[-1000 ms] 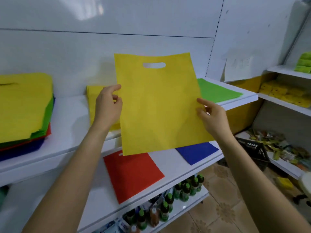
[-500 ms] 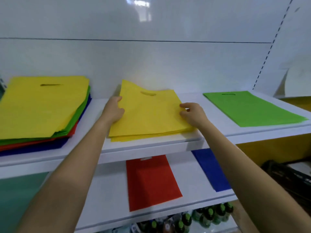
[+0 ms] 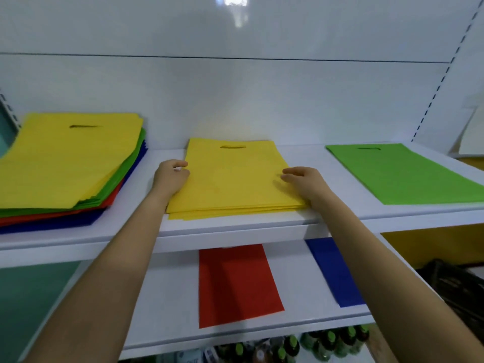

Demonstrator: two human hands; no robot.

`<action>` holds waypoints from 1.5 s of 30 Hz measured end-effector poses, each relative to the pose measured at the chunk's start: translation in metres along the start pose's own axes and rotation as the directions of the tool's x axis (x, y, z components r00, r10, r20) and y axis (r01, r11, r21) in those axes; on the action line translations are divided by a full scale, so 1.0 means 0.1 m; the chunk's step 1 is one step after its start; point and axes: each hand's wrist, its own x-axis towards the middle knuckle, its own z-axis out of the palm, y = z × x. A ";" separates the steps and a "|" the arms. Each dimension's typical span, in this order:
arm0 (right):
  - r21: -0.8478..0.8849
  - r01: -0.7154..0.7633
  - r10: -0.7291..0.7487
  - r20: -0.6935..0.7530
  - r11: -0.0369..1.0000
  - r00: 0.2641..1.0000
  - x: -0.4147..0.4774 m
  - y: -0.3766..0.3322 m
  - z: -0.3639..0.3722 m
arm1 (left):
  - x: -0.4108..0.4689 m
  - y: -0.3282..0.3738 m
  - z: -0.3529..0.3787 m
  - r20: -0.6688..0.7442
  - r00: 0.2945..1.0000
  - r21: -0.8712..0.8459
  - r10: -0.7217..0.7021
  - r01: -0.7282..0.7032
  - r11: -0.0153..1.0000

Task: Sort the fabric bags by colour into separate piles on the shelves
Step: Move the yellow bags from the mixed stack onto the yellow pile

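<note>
Bag (image 3: 233, 176) settled onto yellow pile (image 3: 235, 214); your left hand (image 3: 170, 178) and right hand (image 3: 305, 179) rested slack-fingered at its sides; mixed stack (image 3: 65, 166) lay leftward, nearer left hand.

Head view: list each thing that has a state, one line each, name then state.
yellow pile: flat on upper shelf, edges slightly uneven
mixed stack: unsorted, yellow on top, green, red, blue beneath
green bag: flat, alone, upper shelf right
red bag: flat, lower shelf
blue bag: flat, lower shelf
left hand: against yellow pile's left edge, grip unclear
right hand: fingers relaxed, resting on yellow pile
</note>
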 end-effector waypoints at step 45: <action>0.137 0.575 -0.590 0.236 0.807 0.772 -2.81 -1.64 3.05 | -1.68 -1.40 -3.27 -0.256 0.905 0.168 0.339 -0.304 0.938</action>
